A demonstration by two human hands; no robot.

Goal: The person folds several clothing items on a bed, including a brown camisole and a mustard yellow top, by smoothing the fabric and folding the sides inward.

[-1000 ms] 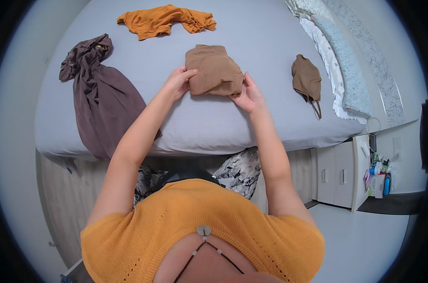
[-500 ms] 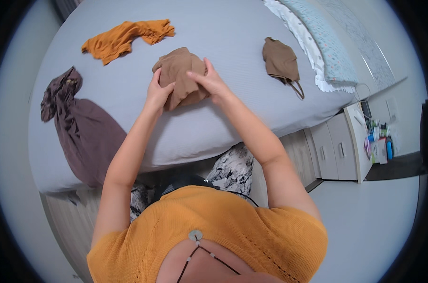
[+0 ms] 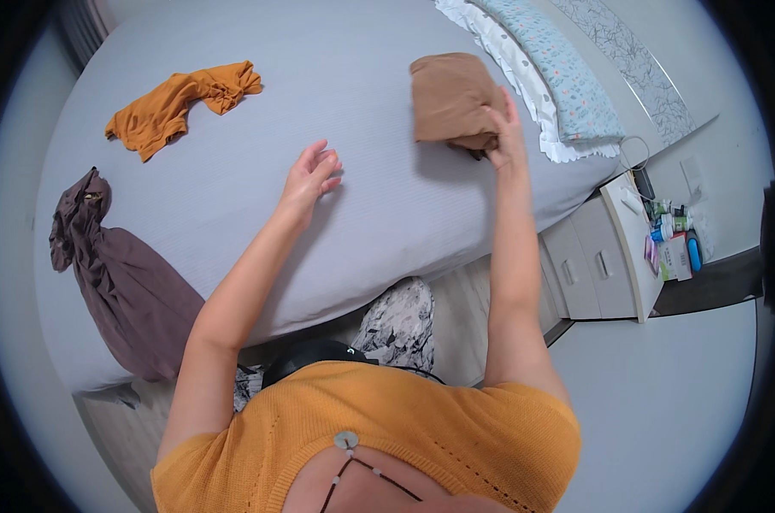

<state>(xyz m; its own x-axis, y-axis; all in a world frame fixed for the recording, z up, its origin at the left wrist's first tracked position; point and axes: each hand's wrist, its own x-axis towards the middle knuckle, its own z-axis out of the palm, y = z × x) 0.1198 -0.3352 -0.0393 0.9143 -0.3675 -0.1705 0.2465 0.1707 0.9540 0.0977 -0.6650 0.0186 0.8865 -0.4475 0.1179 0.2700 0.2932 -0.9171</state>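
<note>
The right hand [image 3: 507,141] pinches the right edge of a folded brown garment [image 3: 456,96] over the right part of the bed [image 3: 344,103], near the patterned pillow [image 3: 567,77]. Some of its fingertips are lost behind the cloth, and the number of layers cannot be told. Below the garment's lower edge a darker brown scrap [image 3: 473,154] peeks out — too covered to identify — and whether the folded cloth rests on it is unclear. The left hand [image 3: 309,181] is bare, its fingers loosely spread and slightly curled; whether it touches the bed cannot be told. An orange garment [image 3: 165,109] lies rumpled toward the far left; a dark purple-brown garment [image 3: 135,295] lies nearer, its upper end bunched. The pillow runs out of view at the top, and small items [image 3: 674,235] crowd indistinctly on the nightstand [image 3: 588,269].
</note>
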